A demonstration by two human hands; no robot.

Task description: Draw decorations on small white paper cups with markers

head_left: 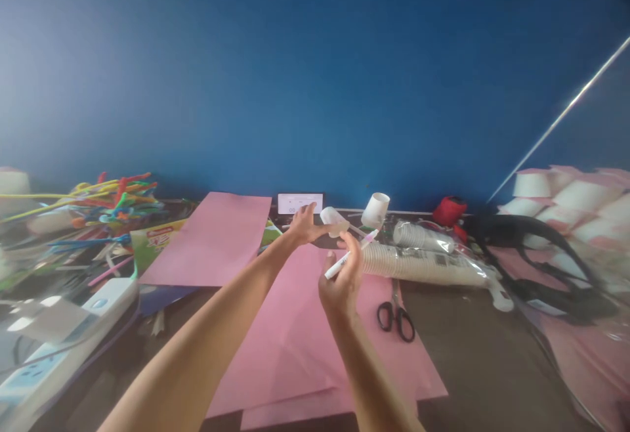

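Note:
My left hand point(304, 225) reaches forward with its fingers spread, their tips in front of the lower right part of a phone point(291, 202) with a lit white screen. Its thumb points toward a tilted white paper cup point(331, 215); whether they touch I cannot tell. My right hand point(343, 281) is closed around a white marker point(338, 265), which slants up to the right. Just beyond the marker's tip stands another white paper cup point(375, 209). Pink paper sheets point(275, 346) lie beneath both arms. On them rest black-handled scissors point(395, 319).
Long stacks of paper cups in clear wrap point(428, 266) lie at right. Further right are a black strap point(541, 222) and piled cups point(585, 199). A pink sheet point(211, 241), colourful pipe cleaners point(115, 199) and a white power strip point(111, 301) occupy the left.

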